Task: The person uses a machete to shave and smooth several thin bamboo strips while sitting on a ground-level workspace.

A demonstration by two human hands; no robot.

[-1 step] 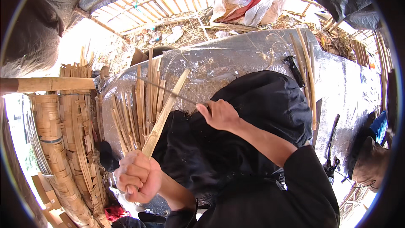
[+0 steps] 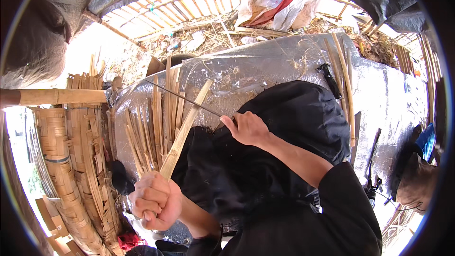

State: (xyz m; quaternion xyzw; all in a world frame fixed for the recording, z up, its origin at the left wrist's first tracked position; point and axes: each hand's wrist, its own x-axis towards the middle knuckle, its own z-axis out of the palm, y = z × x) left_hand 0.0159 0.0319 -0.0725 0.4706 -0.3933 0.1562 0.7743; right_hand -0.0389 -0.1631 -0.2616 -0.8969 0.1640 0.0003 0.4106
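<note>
My left hand (image 2: 155, 201) is closed around the lower end of a flat pale bamboo strip (image 2: 187, 125) that slants up and to the right. My right hand (image 2: 247, 128) pinches the near end of a long thin dark blade (image 2: 182, 97), which crosses the strip near its upper part. Both hands work over a black cloth (image 2: 289, 123) draped across my lap. Behind the strip lies a loose bundle of split bamboo strips (image 2: 151, 123) on a silvery sheet (image 2: 265, 66).
Stacked woven bamboo baskets (image 2: 71, 161) stand at the left under a bamboo pole (image 2: 57, 96). Longer bamboo sticks (image 2: 345, 85) and a black-handled tool (image 2: 330, 79) lie on the sheet at the right. Another person (image 2: 417, 180) sits at the far right edge.
</note>
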